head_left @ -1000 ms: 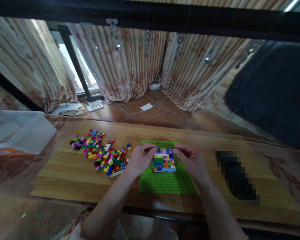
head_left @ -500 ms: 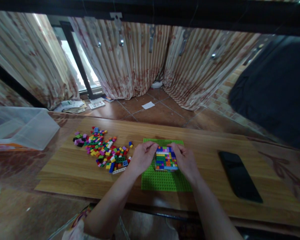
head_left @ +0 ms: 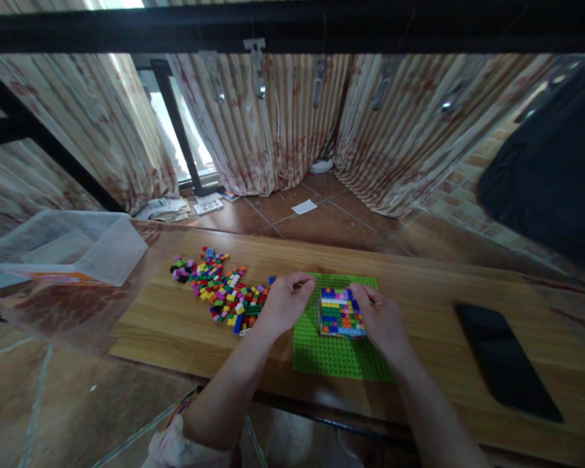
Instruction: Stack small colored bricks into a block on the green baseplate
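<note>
A block built from many-coloured toy bricks (head_left: pixel 341 314) stands on the green studded baseplate (head_left: pixel 341 361). My right hand (head_left: pixel 381 320) is closed at the block's right side, thumb and fingers against its far right corner. To the left of the block, and apart from it, my left hand (head_left: pixel 286 304) hovers over the baseplate's left edge. Its thumb and forefinger are pinched together; whatever lies between them is too small or hidden to make out. Left of that hand spreads a pile of loose toy bricks (head_left: pixel 219 286), partly covered by it.
A black phone (head_left: pixel 507 361) lies on the wooden tabletop (head_left: pixel 433 286) at the right. On the far left sits a clear plastic bin (head_left: pixel 127 250). Behind the table are curtains (head_left: pixel 292 130), and a dark cloth shape (head_left: pixel 550 156) is at the upper right.
My left hand has come away from the block toward the left, while my right hand stays at its right side. The whole view has shifted, so the table appears further right.
</note>
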The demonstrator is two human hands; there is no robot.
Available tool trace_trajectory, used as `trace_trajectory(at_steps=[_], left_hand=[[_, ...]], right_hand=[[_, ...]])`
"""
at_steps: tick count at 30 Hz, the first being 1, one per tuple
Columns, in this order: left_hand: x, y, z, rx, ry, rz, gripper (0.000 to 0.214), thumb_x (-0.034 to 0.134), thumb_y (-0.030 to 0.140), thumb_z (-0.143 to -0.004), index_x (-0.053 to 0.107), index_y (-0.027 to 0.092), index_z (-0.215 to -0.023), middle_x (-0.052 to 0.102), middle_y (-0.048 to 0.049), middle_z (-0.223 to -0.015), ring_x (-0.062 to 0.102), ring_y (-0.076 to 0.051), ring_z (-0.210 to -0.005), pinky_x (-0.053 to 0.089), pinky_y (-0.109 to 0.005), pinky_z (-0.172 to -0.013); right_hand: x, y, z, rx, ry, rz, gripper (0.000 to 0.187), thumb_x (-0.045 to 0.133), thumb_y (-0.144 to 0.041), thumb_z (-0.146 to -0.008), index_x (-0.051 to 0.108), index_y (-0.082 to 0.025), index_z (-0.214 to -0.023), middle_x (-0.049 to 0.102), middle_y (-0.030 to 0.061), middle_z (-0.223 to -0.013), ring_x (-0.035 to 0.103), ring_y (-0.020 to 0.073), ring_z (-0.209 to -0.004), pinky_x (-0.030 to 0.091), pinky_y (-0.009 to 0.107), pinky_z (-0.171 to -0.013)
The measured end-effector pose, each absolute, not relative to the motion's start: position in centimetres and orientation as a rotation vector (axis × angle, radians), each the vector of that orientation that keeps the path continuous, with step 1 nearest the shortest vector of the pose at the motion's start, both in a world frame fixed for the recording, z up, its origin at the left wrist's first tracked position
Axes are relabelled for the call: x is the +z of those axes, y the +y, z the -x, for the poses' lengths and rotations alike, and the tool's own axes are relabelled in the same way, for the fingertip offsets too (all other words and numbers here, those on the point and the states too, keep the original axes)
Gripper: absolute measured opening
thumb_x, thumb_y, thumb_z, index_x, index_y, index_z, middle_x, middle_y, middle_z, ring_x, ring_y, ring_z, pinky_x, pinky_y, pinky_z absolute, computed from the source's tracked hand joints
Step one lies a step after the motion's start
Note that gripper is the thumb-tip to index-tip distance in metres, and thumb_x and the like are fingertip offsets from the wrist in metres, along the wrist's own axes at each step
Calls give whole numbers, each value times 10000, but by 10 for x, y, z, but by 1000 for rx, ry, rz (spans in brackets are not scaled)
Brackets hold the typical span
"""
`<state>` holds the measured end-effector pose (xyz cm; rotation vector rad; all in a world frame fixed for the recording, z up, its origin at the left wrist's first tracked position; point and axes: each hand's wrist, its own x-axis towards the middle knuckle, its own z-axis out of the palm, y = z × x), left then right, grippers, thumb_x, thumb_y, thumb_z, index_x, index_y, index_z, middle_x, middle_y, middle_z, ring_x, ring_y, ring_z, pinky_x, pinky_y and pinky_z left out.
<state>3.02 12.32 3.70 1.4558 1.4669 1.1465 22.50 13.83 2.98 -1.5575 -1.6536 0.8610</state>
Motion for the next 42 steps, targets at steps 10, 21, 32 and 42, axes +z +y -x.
trace_trajectory(at_steps=[10,21,32,42], left_hand=[[53,124,20,518,2334,-1780,231,504,233,-876,719,155,-908,733,-112,-921,671,-236,-907,488,-333,-825],[44,125,8,278,2377,-1922,284,445,167,-848,727,143,-872,732,-143,-866,692,-261,-869,492,-327,-750],[57,129,9,1191,1738,-1386,170,565,254,-782,703,158,-810,710,-32,-740,660,-159,-676,501,-255,-644],[57,112,-41,1242,1058,-928,270,807,231,-628,740,149,-877,720,-17,-790,632,-117,-705,501,-241,-703]], right_hand=[[27,136,-234,870,-1485,1507,603,393,-669,-888,744,-178,-913,747,100,-882,676,248,-834,502,359,-769],[33,132,-234,847,-1505,1505,572,406,-642,-899,745,-181,-897,752,102,-885,682,248,-827,506,367,-768],[33,135,-234,690,-1411,1434,505,443,-573,-915,738,-164,-928,748,106,-920,678,229,-801,521,364,-752],[46,126,-228,581,-1465,1222,199,603,-368,-877,722,-220,-937,719,56,-935,657,196,-863,519,345,-801]])
